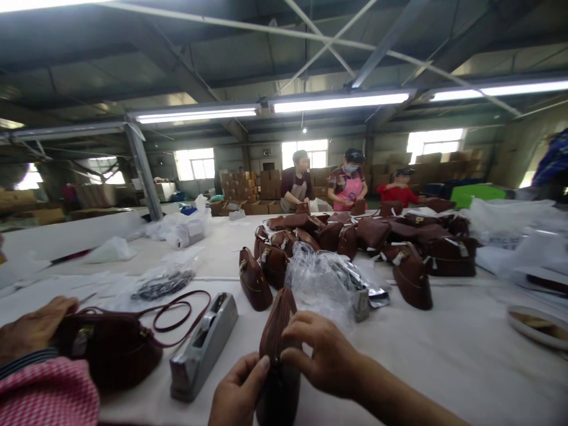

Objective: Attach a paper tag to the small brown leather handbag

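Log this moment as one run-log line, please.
left hand: grips brown handbag low | right hand: fingers pinch its top edge | tape dispenser left of it | co-worker's hand on another handbag

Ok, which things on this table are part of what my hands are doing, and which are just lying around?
In hand:
- brown bag, pinched at its top by left hand and right hand

Lying about:
- tape dispenser
- plastic wrapping
- pile of brown bags
- co-worker's bag with loose strap
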`<action>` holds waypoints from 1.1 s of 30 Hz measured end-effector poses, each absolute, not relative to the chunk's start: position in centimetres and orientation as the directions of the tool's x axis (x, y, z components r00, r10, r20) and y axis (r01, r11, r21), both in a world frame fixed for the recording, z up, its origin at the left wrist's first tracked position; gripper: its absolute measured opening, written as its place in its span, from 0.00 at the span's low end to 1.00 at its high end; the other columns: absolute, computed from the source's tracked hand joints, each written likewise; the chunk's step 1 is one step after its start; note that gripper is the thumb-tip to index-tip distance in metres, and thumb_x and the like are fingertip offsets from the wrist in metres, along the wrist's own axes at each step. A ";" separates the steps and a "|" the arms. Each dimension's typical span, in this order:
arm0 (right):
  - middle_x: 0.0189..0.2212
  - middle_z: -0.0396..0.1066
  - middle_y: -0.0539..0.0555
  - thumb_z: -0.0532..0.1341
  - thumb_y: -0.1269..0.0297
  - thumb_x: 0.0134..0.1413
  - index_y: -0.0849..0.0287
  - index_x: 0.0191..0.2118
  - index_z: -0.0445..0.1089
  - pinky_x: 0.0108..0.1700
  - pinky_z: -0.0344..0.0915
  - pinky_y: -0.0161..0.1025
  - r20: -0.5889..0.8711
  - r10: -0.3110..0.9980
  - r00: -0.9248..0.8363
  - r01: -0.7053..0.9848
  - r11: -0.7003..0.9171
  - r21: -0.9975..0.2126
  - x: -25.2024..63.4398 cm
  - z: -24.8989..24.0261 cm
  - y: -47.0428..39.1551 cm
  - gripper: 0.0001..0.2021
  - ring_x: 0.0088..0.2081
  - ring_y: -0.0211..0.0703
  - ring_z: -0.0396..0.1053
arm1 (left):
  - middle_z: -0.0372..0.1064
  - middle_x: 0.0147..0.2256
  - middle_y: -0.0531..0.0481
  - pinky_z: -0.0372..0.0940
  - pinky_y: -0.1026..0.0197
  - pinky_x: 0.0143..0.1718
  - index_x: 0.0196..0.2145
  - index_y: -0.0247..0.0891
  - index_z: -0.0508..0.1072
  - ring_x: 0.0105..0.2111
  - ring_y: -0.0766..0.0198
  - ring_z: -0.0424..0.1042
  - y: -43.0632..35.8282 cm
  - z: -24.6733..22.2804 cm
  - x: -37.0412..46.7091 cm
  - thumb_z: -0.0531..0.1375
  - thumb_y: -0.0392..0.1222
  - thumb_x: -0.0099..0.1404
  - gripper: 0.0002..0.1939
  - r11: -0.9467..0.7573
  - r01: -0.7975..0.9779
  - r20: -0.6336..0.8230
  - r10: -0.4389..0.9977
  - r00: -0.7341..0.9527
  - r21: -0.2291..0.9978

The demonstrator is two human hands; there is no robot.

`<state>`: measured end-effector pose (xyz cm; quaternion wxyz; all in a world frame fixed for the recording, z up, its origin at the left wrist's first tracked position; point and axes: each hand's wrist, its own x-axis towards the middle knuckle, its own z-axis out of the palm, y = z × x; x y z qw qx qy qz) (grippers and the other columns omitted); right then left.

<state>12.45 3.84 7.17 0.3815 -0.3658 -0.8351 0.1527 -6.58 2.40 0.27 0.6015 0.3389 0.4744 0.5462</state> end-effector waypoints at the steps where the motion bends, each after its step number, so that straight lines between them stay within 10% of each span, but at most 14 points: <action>1: 0.34 0.71 0.52 0.64 0.68 0.52 0.57 0.36 0.72 0.40 0.64 0.38 0.497 0.754 -0.430 0.532 0.656 -0.535 12.1 6.7 2.9 0.04 0.37 0.43 0.68 | 0.76 0.24 0.47 0.69 0.62 0.33 0.31 0.33 0.80 0.27 0.61 0.73 2.5 0.2 -6.5 0.73 0.55 0.42 0.24 0.165 -0.328 -0.191 0.980 -0.048 0.930; 6: 0.32 0.71 0.51 0.61 0.74 0.49 0.58 0.37 0.69 0.36 0.63 0.36 0.425 0.852 -0.305 0.563 0.522 -0.641 10.6 3.7 1.5 0.08 0.34 0.41 0.68 | 0.76 0.27 0.45 0.70 0.57 0.33 0.32 0.34 0.78 0.31 0.54 0.75 1.6 0.9 -5.9 0.68 0.56 0.49 0.21 0.020 -0.100 -0.039 0.981 -0.191 0.995; 9: 0.30 0.70 0.51 0.59 0.72 0.54 0.58 0.31 0.69 0.35 0.64 0.35 0.440 0.830 -0.345 0.462 0.557 -0.689 10.5 3.2 2.2 0.04 0.32 0.40 0.69 | 0.75 0.41 0.38 0.71 0.53 0.42 0.43 0.36 0.77 0.42 0.49 0.74 0.7 1.8 -5.8 0.64 0.50 0.56 0.19 -0.239 0.215 0.300 0.899 -0.321 0.947; 13: 0.32 0.70 0.53 0.54 0.69 0.62 0.57 0.34 0.71 0.37 0.67 0.35 0.549 0.726 -0.414 0.352 0.684 -0.639 10.8 3.7 2.5 0.10 0.35 0.41 0.70 | 0.70 0.49 0.37 0.67 0.50 0.52 0.43 0.43 0.79 0.49 0.50 0.71 0.4 3.1 -6.5 0.57 0.44 0.62 0.15 -0.560 0.460 0.617 0.786 0.033 0.689; 17: 0.32 0.70 0.54 0.53 0.69 0.62 0.58 0.34 0.71 0.36 0.67 0.35 0.659 0.650 -0.379 0.354 0.759 -0.546 10.8 4.6 2.0 0.10 0.34 0.40 0.70 | 0.72 0.46 0.40 0.69 0.55 0.49 0.43 0.46 0.80 0.46 0.53 0.73 1.0 3.9 -6.9 0.59 0.44 0.63 0.14 -0.591 0.399 0.527 0.806 0.270 0.701; 28: 0.30 0.72 0.55 0.56 0.70 0.52 0.60 0.37 0.71 0.34 0.66 0.35 0.604 0.746 -0.279 0.423 0.660 -0.620 12.2 0.0 0.5 0.08 0.31 0.41 0.69 | 0.74 0.47 0.41 0.70 0.56 0.49 0.32 0.42 0.83 0.47 0.48 0.73 2.4 1.7 -7.0 0.67 0.57 0.53 0.17 -0.276 0.292 0.313 0.946 -0.085 0.916; 33: 0.41 0.74 0.58 0.65 0.63 0.43 0.60 0.49 0.71 0.42 0.69 0.37 0.453 0.774 -0.442 0.410 0.623 -0.666 11.8 -5.6 1.3 0.23 0.40 0.47 0.72 | 0.72 0.49 0.43 0.66 0.54 0.54 0.33 0.41 0.82 0.50 0.47 0.70 2.2 1.4 -6.1 0.67 0.60 0.51 0.21 -0.194 0.259 0.243 0.955 -0.169 0.946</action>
